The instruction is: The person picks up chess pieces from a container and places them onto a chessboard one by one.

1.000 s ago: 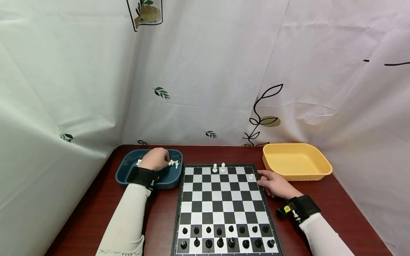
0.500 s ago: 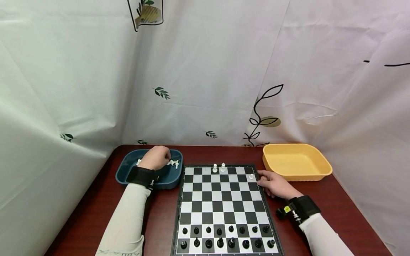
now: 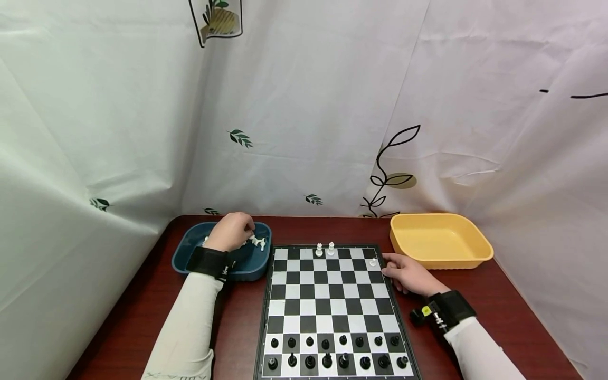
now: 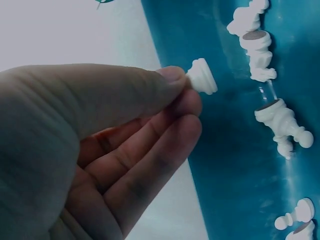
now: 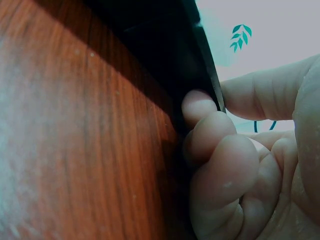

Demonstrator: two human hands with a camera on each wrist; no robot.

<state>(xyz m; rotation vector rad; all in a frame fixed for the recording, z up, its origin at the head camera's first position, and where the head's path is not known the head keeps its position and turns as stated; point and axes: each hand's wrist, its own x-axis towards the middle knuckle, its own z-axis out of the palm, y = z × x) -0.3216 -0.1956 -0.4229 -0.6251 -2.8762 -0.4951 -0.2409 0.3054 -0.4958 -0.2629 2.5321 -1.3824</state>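
Over the blue tray, we are pinching a white chess piece in our left hand; light, stiff, slick, best held at its narrow stem. Our right hand is gripping the chessboard edge.

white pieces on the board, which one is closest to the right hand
The lone white piece by the board's far right corner, just beside the right hand's fingertips. The other two white pieces stand together mid-way along the far edge, farther off.
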